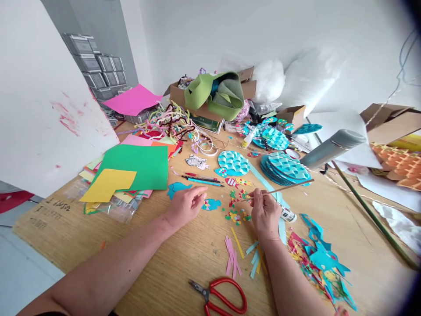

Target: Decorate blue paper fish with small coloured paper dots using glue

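Observation:
My right hand (265, 215) is closed around a thin wooden stick (289, 186); the stick's left end is over small red, green and yellow paper bits (234, 198). My left hand (187, 205) hovers or rests low over the table, index finger stretched out and the other fingers loosely curled, with nothing visible in it. Beside its fingertips lies a blue paper fish with coloured triangles (211, 204). Another blue paper fish (177, 188) is partly hidden behind this hand. Round paper dots (233, 217) lie between my hands, and a white glue bottle (287, 213) is beside my right hand.
Red-handled scissors (226, 296) lie at the front, near paper strips (233, 258). Blue scraps (324, 254) are at right. Coloured sheets (138, 164) lie at left; pens (204, 179) sit beyond my left hand. Woven blue discs (284, 169) and a grey cylinder (333, 147) stand farther back.

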### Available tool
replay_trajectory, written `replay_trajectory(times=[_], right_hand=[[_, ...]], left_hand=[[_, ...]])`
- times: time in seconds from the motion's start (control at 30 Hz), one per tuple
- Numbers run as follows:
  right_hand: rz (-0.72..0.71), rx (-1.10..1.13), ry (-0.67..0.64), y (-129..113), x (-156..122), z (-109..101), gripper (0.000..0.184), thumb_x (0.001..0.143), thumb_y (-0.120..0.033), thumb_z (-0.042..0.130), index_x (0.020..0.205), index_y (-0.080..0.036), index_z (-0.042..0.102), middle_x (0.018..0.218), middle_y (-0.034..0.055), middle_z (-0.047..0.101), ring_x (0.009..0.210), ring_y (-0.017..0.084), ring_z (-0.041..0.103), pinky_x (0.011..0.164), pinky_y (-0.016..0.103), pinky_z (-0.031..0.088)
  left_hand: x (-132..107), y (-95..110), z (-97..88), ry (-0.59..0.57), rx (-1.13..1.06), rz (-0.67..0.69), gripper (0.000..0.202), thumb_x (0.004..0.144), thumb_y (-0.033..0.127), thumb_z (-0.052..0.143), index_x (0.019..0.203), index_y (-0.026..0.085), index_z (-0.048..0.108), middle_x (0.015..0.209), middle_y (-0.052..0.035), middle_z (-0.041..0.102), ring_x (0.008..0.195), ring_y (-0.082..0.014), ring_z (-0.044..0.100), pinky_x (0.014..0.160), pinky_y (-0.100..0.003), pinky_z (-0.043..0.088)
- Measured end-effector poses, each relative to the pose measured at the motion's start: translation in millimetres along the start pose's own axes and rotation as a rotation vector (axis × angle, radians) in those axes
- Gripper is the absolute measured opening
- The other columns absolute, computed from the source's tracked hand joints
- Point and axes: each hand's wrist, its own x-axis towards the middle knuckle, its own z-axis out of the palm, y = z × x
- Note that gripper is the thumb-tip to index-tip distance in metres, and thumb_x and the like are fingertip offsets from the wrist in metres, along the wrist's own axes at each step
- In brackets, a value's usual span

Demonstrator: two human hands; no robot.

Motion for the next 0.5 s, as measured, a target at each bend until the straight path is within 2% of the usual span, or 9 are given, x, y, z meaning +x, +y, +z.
replay_trajectory(times=[0.2, 0.5], right_hand=[[-0.019, -0.015, -0.014, 0.2, 0.5, -0.1, 0.047, 0.092, -0.053, 0.035, 0.067, -0.019, 0.057, 0.053, -0.0001, 0.051, 0.052, 0.014, 0.049, 0.055, 0.028, 0.034], [-0.055, -0.022, -0.057, 3.5, 0.0, 2.0, 0.046, 0.092, -0.050, 0.035, 0.066, -0.019, 0.056, 0.057, 0.0024, 0.056, 0.055, 0.015, 0.050, 0.058, 0.029, 0.035]], left_hand=[[1.9, 8.0, -5.8, -0.018, -0.072, -0.014, 0.031, 0.095, 0.031, 0.039, 0.097, 0.015, 0.066, 0.066, -0.0025, 0.070, 0.063, -0.0132, 0.066, 0.060, -0.021, 0.047], [1.4, 7.0, -7.4, -0.026, -0.052, -0.018, 0.034, 0.095, 0.033, 0.037, 0.097, 0.017, 0.066, 0.069, -0.0027, 0.071, 0.067, -0.0139, 0.066, 0.064, -0.022, 0.048]])
